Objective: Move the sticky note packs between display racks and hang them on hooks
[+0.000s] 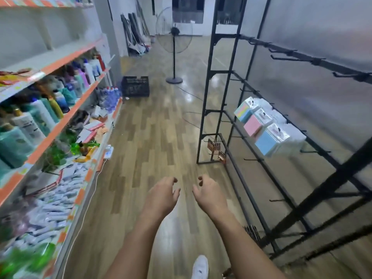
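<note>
— Both forearms reach out nearest us; the left hand (161, 195) and right hand (209, 195) hang over the wood floor (153, 125) with fingers loosely curled, each grip slack and holding nothing.

— And the sticky note packs (261, 127)?

— Hanging on hooks of the black display rack (281, 178) to the right, well apart from both hands: a striped one, a pink one, a blue one in front, more behind.

— How should the pickup go?

— I'd step closer, pinch a pack by its header card and slide it straight off along the hook, not tug downward.

— Any containers?

— One dark crate (135, 86) on the floor far off; contents can't be made out. Left-hand shelves (60, 125) carry bottles and packets.
</note>
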The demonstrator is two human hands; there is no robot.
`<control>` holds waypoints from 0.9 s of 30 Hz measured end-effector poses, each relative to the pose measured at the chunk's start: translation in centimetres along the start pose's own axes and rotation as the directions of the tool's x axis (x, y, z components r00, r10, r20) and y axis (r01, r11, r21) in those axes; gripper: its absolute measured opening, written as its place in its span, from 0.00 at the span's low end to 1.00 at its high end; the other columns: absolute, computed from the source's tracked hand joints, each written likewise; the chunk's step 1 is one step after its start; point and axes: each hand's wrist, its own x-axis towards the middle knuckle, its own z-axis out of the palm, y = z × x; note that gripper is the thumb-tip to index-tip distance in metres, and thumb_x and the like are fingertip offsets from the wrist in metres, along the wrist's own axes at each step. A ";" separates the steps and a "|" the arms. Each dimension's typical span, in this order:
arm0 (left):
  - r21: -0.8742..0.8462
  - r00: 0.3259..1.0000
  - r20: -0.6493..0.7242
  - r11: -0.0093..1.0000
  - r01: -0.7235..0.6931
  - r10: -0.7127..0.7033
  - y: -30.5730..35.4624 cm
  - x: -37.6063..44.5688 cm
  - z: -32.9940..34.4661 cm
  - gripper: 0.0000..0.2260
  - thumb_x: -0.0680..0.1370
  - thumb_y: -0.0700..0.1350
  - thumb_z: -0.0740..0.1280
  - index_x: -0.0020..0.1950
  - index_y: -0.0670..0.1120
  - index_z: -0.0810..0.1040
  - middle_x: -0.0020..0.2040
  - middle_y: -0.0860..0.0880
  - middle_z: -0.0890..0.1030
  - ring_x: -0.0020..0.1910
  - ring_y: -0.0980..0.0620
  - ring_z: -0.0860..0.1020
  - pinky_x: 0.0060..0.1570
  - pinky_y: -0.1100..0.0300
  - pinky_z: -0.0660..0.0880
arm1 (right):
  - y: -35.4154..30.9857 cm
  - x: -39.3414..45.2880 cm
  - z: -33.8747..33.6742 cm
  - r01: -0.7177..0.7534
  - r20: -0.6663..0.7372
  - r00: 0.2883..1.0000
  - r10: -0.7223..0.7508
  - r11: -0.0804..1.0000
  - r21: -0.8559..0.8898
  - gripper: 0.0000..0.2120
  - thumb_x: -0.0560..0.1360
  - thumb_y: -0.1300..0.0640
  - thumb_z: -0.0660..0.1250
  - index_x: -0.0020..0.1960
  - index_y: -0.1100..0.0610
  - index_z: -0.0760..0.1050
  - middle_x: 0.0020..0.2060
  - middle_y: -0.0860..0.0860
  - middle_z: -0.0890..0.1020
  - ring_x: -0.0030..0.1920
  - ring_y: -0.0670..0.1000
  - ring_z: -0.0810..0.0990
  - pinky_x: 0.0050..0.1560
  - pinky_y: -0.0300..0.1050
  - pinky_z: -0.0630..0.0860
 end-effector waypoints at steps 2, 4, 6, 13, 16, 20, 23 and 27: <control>0.016 1.000 -0.008 1.000 -0.014 0.014 0.2 5.7 0.3 0.16 0.81 0.50 0.63 0.67 0.48 0.73 0.63 0.51 0.78 0.61 0.52 0.77 0.58 0.54 0.74 | -0.1 5.7 -0.2 0.005 -0.015 1.000 -0.005 1.000 0.005 0.18 0.79 0.49 0.62 0.65 0.56 0.72 0.60 0.53 0.79 0.61 0.56 0.77 0.57 0.52 0.76; 0.028 0.999 -0.017 0.999 -0.027 0.027 0.9 11.4 0.0 0.16 0.81 0.51 0.63 0.67 0.49 0.72 0.63 0.51 0.78 0.62 0.52 0.76 0.58 0.55 0.74 | -0.1 11.5 -1.1 0.000 -0.030 1.000 0.000 1.000 0.018 0.18 0.79 0.48 0.62 0.65 0.56 0.72 0.61 0.54 0.78 0.62 0.56 0.77 0.58 0.52 0.75; 0.040 0.998 -0.022 0.998 -0.054 0.055 2.0 16.8 -0.6 0.16 0.81 0.51 0.62 0.68 0.48 0.72 0.63 0.51 0.77 0.62 0.52 0.76 0.57 0.57 0.72 | -0.3 17.1 -2.5 -0.009 -0.040 0.999 0.010 1.000 0.017 0.16 0.79 0.49 0.62 0.63 0.57 0.72 0.60 0.55 0.79 0.61 0.57 0.77 0.56 0.51 0.75; 0.022 0.989 -0.012 0.989 -0.146 0.146 5.2 32.2 -0.5 0.15 0.81 0.51 0.63 0.66 0.48 0.73 0.63 0.51 0.78 0.62 0.53 0.76 0.59 0.57 0.72 | -0.5 31.0 -7.6 -0.061 -0.148 0.987 0.061 0.998 0.003 0.17 0.80 0.49 0.62 0.64 0.56 0.72 0.60 0.54 0.79 0.61 0.57 0.77 0.57 0.50 0.75; 0.009 0.972 0.033 0.973 -0.232 0.231 7.4 37.9 0.7 0.14 0.80 0.51 0.63 0.65 0.48 0.74 0.61 0.51 0.78 0.61 0.51 0.76 0.58 0.55 0.73 | 1.0 34.5 -8.9 -0.155 -0.206 0.966 0.158 0.987 0.033 0.14 0.79 0.49 0.62 0.61 0.56 0.73 0.56 0.54 0.80 0.58 0.57 0.79 0.54 0.50 0.77; 0.001 0.914 0.098 0.918 -0.396 0.394 10.3 44.5 2.9 0.12 0.80 0.51 0.63 0.62 0.50 0.74 0.58 0.52 0.79 0.58 0.49 0.77 0.55 0.54 0.74 | 3.3 36.9 -9.6 -0.292 -0.298 0.906 0.301 0.953 0.076 0.12 0.79 0.49 0.62 0.58 0.55 0.73 0.54 0.52 0.80 0.55 0.56 0.79 0.51 0.51 0.78; -0.009 0.829 0.152 0.839 -0.544 0.539 11.9 48.3 4.6 0.11 0.80 0.52 0.63 0.59 0.48 0.75 0.55 0.50 0.80 0.55 0.48 0.78 0.52 0.52 0.75 | 4.1 37.8 -9.5 -0.388 -0.381 0.835 0.396 0.916 0.103 0.13 0.81 0.50 0.61 0.61 0.56 0.73 0.56 0.52 0.79 0.57 0.55 0.78 0.52 0.48 0.75; -0.036 0.658 0.258 0.688 -0.725 0.707 13.2 51.8 6.6 0.09 0.79 0.50 0.63 0.56 0.48 0.75 0.52 0.48 0.80 0.52 0.45 0.79 0.48 0.49 0.76 | 3.9 37.8 -8.5 -0.510 -0.484 0.670 0.562 0.823 0.249 0.12 0.81 0.50 0.61 0.61 0.55 0.74 0.56 0.51 0.79 0.58 0.54 0.78 0.56 0.51 0.77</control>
